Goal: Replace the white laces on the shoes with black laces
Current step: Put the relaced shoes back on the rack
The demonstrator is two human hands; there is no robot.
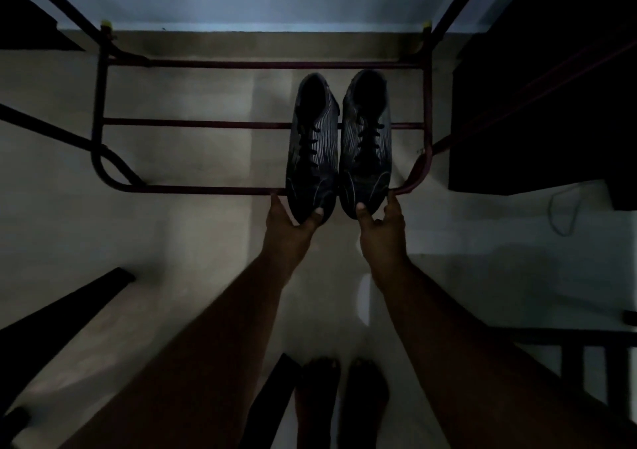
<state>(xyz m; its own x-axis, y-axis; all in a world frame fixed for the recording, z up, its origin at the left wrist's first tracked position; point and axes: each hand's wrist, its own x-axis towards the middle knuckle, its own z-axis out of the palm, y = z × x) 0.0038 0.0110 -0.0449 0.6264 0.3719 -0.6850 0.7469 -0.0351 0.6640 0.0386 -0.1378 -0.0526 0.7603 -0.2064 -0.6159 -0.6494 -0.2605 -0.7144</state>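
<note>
Dim room, rack (262, 125): we grip both shoes (339, 145) at its front-right edge.
Left hand (287, 221) pinches one toe, right hand (381, 222) the other; light, bendy, laces look dark; hold by toes.

Two dark shoes (339, 145) on metal rack (193, 125)

The rack (262, 125) under my shoes is painted metal tube, dark red with a dull sheen. The left shoe (312, 145) and right shoe (367, 138) look like smooth synthetic, dark with fine pale stripes, slightly glossy at the toes. Their laces (368, 134) are matt black cord. The floor (189, 159) is smooth, pale tile, faintly reflective.
</note>
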